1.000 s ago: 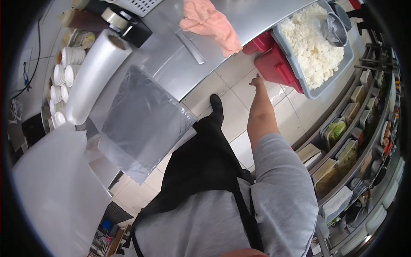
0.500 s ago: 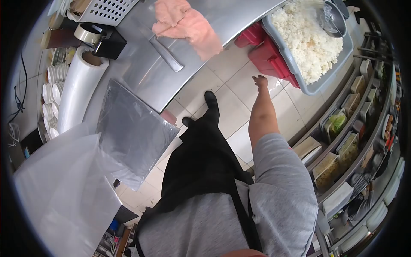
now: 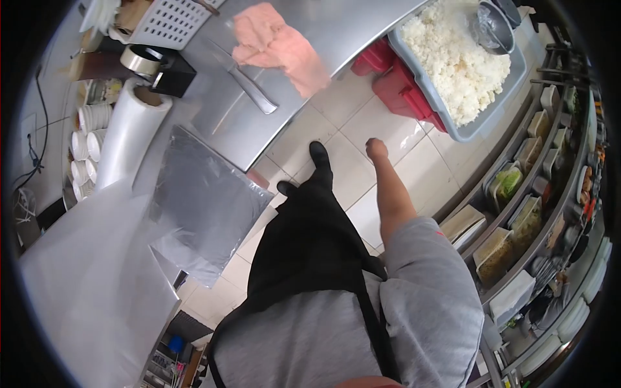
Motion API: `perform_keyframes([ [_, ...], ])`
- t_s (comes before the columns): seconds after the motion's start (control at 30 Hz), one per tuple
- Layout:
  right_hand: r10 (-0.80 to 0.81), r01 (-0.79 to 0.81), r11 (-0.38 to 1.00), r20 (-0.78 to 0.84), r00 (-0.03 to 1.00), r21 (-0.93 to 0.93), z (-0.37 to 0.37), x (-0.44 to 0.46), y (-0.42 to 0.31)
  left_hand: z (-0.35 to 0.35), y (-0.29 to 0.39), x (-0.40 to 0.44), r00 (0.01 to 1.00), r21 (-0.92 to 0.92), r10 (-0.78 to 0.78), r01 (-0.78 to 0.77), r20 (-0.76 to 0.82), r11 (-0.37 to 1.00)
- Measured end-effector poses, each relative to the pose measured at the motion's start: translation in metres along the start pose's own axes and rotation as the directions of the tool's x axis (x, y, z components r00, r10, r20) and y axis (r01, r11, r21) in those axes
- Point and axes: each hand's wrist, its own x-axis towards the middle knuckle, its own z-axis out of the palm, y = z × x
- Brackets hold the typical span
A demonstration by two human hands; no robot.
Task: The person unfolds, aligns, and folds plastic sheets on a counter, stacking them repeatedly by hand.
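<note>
- One hand in view: the right hand (image 3: 376,149), over the tiled floor (image 3: 349,171), apart from everything; fingers look curled together, nothing visible in it.
- Left hand out of view; cannot tell its grip.
- Nearest to right hand: red bin (image 3: 402,100), just beyond it, not touching. Gray tub (image 3: 508,107) sits above the bin, heaped with rice (image 3: 453,71); metal scoop (image 3: 501,26) at its far end, clear plastic inside.
- Person's left: plastic roll (image 3: 123,142) on the metal table (image 3: 210,113), large loose sheet (image 3: 97,278) spread below it. Gray plastic pack (image 3: 207,200) lies by the table's corner.
- Knife (image 3: 255,94) beside pink cloth (image 3: 278,48), handle toward table edge.
- Handling, my judgement: sheet looks thin and slack, so light, even tension suits it, lower edge off the floor. Right arm best held clear of the tub rim and knife handle.
</note>
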Motion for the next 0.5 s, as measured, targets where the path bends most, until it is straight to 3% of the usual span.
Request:
perform_keyframes([
  [0.1,-0.163,0.158,0.986,0.091,0.982,0.058,-0.040,-0.036,-0.013,0.001,-0.002,0.006,0.999,-0.020,0.012,-0.013,-0.030,1.000],
  [0.13,-0.279,0.289,0.937,-0.075,0.957,0.197,-0.061,-0.049,-0.023,-0.001,-0.005,0.008,0.999,-0.023,0.019,-0.020,-0.042,1.000],
  [0.17,-0.370,0.436,0.847,-0.251,0.894,0.305,-0.092,-0.070,-0.040,-0.003,-0.007,0.011,0.998,-0.028,0.027,-0.029,-0.056,0.999],
  [0.2,-0.351,0.413,0.718,-0.221,0.910,0.560,-0.134,-0.101,-0.066,-0.003,-0.008,0.015,0.997,-0.031,0.035,-0.038,-0.071,0.999],
  [0.23,-0.410,0.520,0.495,-0.340,0.846,0.697,-0.176,-0.139,-0.097,-0.005,-0.009,0.018,0.996,-0.032,0.044,-0.047,-0.081,0.998],
  [0.3,-0.505,0.666,0.282,-0.483,0.715,0.691,-0.251,-0.215,-0.161,-0.008,-0.008,0.028,0.992,-0.032,0.067,-0.071,-0.105,0.997],
  [0.37,-0.655,0.776,-0.052,-0.608,0.449,0.629,-0.297,-0.287,-0.221,-0.014,-0.007,0.036,0.990,-0.016,0.079,-0.081,-0.118,0.997],
  [0.43,-0.675,0.890,-0.308,-0.737,0.045,0.336,-0.322,-0.363,-0.278,-0.014,-0.002,0.046,0.988,0.004,0.087,-0.087,-0.126,0.996],
  [0.5,-0.663,0.837,-0.514,-0.706,-0.248,0.189,-0.325,-0.434,-0.318,-0.017,0.008,0.055,0.987,0.017,0.081,-0.079,-0.141,0.997],
])
